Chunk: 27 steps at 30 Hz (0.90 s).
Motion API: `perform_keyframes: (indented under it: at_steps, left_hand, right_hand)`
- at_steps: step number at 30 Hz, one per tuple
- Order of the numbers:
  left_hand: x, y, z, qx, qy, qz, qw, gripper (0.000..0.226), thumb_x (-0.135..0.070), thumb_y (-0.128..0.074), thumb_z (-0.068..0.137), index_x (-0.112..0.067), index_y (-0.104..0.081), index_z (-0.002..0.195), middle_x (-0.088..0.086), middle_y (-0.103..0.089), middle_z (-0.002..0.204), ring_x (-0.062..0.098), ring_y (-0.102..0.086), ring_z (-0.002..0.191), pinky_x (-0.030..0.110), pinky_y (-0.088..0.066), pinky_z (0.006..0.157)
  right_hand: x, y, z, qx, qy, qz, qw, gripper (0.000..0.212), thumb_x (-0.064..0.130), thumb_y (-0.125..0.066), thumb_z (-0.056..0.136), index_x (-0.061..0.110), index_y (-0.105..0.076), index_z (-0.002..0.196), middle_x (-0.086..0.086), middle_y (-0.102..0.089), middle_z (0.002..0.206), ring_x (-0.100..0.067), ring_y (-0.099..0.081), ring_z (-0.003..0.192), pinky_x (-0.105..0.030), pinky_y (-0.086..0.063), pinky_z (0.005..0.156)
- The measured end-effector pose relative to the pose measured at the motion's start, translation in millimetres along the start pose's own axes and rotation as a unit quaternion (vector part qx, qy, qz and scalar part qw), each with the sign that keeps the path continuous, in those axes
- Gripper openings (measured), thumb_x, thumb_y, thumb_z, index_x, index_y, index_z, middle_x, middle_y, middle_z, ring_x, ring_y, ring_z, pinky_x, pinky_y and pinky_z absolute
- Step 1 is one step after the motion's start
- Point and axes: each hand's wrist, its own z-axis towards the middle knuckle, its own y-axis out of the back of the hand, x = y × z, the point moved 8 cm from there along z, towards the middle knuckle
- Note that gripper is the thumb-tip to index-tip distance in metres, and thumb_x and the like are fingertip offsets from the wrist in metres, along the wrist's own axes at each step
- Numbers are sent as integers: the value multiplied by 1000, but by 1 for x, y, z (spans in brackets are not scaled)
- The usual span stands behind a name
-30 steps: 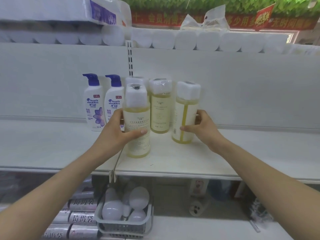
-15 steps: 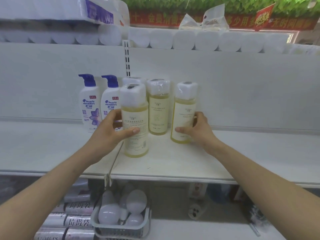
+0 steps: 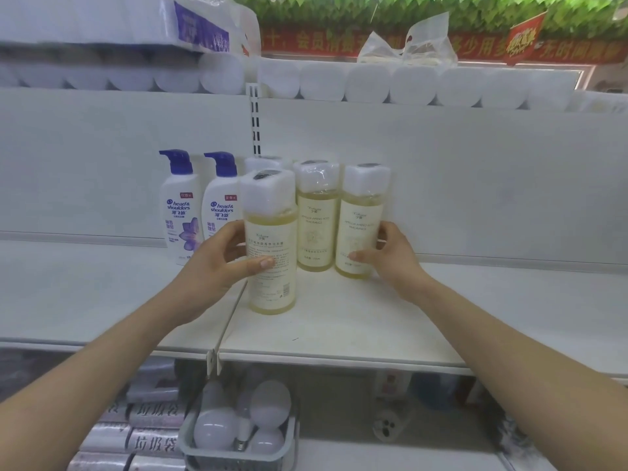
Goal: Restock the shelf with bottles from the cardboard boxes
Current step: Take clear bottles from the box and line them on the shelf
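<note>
The left hand (image 3: 217, 266) grasps the front white-capped yellow plastic bottle (image 3: 270, 246) — thumb across its label; the right hand (image 3: 390, 258) grasps the rightmost matching bottle (image 3: 362, 222) — thumb in front.

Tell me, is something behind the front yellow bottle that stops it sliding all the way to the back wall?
Yes. Another bottle stands right behind the front bottle; only its white wrapped top shows above it. That one sits between the front bottle and the back wall, so the front bottle can only go as far as touching it.
</note>
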Motion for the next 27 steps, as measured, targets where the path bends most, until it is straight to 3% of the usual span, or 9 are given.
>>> perform_keyframes:
  at_steps: [4,8,12,16,19,20,22,25,27]
  left_hand:
    - [-2,-1,-2,1,3,-3,1000,67,-54,-90,79,-38,-60,137,-16,-71,137,7,-67,127,53,-52,111]
    - [-3,-2,-5,-4,8,17,1000,65,-50,-85,80,-39,-59,139,-21,-70,135,4,-65,127,55,-50,114]
    - [0,-1,-7,-33,11,37,999,71,-62,-86,70,-47,-58,133,-33,-67,127,-8,-63,117,37,-53,102]
    - [5,-9,-9,-44,17,50,998,78,-67,-87,60,-45,-58,129,-34,-69,121,-10,-64,110,27,-53,91]
    - [4,-12,-8,-50,30,29,998,83,-63,-90,58,-40,-59,131,-24,-72,123,-3,-68,112,35,-57,97]
    - [3,-15,-7,-45,36,19,998,85,-60,-91,59,-38,-58,133,-20,-72,125,2,-69,115,39,-58,100]
    - [0,-27,-4,-27,46,-3,999,85,-52,-94,61,-36,-56,135,-18,-72,126,7,-71,115,45,-58,104]
    - [-7,-54,1,9,50,-31,998,87,-45,-99,62,-34,-55,136,-16,-73,128,7,-72,115,47,-57,107]
    - [-12,-77,4,33,41,-46,998,88,-42,-101,66,-31,-54,139,-12,-73,132,10,-72,119,46,-56,108]
  right_hand:
    - [3,-5,3,-44,-1,-15,999,68,16,-94,75,30,-50,125,21,-63,115,2,-64,104,-18,-51,67]
    - [5,-10,3,-71,-1,-28,997,70,17,-96,74,28,-47,123,21,-60,111,-12,-66,107,-21,-50,70]
    - [6,-11,4,-70,3,-43,997,71,19,-95,76,26,-45,126,20,-59,113,-16,-65,112,-19,-48,68]
    - [9,-3,-8,-83,-18,-57,995,80,26,-86,88,14,-35,148,-1,-46,141,-20,-54,125,-33,-50,92]
    - [30,12,-31,-137,46,-65,987,57,26,-75,95,18,-44,141,-1,-47,138,-15,-56,121,-31,-49,99]
    - [38,11,-38,-115,64,-44,990,48,25,-74,95,21,-49,136,1,-54,133,-10,-59,116,-25,-51,94]
    - [50,-3,-48,5,65,-1,998,45,30,-76,95,25,-56,135,6,-63,127,0,-64,111,-17,-47,85]
    - [63,-24,-71,183,43,14,982,68,46,-81,87,30,-51,146,12,-64,136,7,-66,114,-21,-50,94]
    - [64,-27,-81,236,49,13,970,70,38,-87,87,29,-52,147,11,-66,140,-2,-66,124,-30,-54,105]
